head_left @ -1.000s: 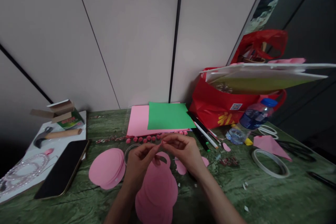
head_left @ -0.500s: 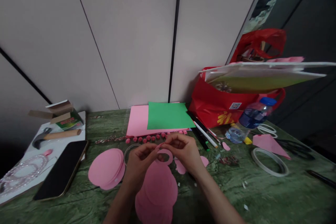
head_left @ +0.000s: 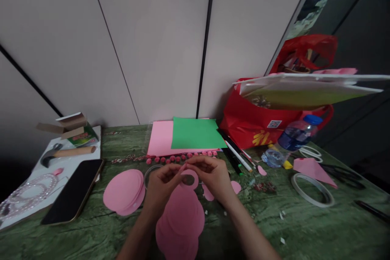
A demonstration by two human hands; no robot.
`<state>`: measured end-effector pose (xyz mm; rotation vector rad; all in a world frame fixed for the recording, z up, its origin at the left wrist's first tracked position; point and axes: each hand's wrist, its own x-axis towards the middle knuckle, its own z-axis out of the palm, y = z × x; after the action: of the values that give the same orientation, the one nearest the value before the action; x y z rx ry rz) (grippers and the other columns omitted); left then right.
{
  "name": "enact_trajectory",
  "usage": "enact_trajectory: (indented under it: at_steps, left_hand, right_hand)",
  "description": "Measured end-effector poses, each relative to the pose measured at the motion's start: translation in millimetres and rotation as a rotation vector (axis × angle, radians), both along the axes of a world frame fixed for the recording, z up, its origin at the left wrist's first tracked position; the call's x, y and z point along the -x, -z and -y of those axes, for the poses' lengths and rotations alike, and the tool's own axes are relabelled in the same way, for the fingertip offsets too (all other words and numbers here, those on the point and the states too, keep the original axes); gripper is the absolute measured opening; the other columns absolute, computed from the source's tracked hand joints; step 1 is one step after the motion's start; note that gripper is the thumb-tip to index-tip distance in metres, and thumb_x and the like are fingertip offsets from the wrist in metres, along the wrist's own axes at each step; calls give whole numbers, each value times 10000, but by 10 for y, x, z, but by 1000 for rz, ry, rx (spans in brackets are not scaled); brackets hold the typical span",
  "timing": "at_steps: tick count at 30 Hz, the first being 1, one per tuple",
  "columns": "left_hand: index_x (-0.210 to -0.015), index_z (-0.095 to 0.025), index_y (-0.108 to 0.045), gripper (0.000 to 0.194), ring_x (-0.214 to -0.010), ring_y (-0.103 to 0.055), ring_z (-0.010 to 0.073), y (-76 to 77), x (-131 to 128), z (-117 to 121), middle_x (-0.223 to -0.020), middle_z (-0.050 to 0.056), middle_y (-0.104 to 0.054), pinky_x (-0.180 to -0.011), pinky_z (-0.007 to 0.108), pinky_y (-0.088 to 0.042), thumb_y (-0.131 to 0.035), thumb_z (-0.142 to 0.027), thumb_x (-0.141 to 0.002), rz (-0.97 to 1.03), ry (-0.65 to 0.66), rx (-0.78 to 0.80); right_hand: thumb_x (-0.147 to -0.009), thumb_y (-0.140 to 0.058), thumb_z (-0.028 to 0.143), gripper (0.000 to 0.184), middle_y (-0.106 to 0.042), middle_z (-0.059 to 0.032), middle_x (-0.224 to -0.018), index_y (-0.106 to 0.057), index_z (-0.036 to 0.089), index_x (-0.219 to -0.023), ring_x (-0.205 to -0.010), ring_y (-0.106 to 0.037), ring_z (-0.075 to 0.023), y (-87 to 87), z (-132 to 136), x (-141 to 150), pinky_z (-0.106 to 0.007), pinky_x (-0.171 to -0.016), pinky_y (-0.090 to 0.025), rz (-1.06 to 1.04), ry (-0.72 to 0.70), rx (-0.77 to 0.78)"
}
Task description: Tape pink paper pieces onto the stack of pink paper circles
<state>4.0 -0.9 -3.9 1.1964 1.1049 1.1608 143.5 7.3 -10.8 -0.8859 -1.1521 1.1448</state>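
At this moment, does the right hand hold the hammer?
No, the hammer lies on the white board, and the right hand is away from it, close beside the left hand.

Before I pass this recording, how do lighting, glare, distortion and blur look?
Head view: dim, darkest toward the side edges; head view: phone screen shows no bright glare; head view: bottle leans outward, perhaps wide-angle stretch; head view: detail where the fingers meet is too soft to read.
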Motion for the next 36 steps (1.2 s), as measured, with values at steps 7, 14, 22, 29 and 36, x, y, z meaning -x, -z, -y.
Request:
enact_trajectory:
  at_steps: [7, 14, 22, 29, 36]
  left_hand:
    - [-706, -155, -670, 70, -548, -615, 131, 18, -34, 10, -598, 3, -680, -564, 213, -471, -680, -211, -665, 16, -1, -32]
    - [-743, -144, -659, 99, -522, -615, 132, 11, -12, 9, -541, 4, -670, -547, 212, -475, -670, -213, -673, 44, -40, -43]
    - [-737, -149, -659, 96, -534, -627, 138, -5, 1, 0, -553, 13, -685, -551, 212, -476, -679, -201, -658, 24, -40, -52]
    - [-723, -167, -677, 52, -527, -622, 138, 8, 7, 0, -549, 4, -682, -542, 208, -473, -662, -191, -679, -3, -16, -99]
    - [-681, -190, -728, 70, -586, -637, 157, -15, 14, -11, -613, 15, -711, -587, 217, -483, -663, -187, -654, -130, -62, -156]
  right_hand:
    - [-631, -730, 245, 123, -615, -14, -672, -636, 172, -659, -612, -605, -137, 35, -12, -24, -248, -590, -516, 163, 37, -90]
    - [-651, -700, 211, 159, -689, -61, -821, -670, 168, -801, -728, -654, -175, 46, -17, -19, -310, -711, -542, 111, -31, -66]
    - [-681, -662, 181, 117, -717, -61, -859, -694, 185, -794, -810, -665, -204, 94, -37, -15, -355, -779, -533, 107, -7, -68]
    - [-661, -684, 194, 83, -675, -35, -722, -653, 168, -733, -658, -641, -157, 105, -34, -13, -286, -648, -535, 129, -7, -35]
    - [-646, -691, 205, 90, -586, -10, -679, -609, 170, -643, -630, -578, -127, 94, -39, -35, -245, -594, -505, 153, -20, -107]
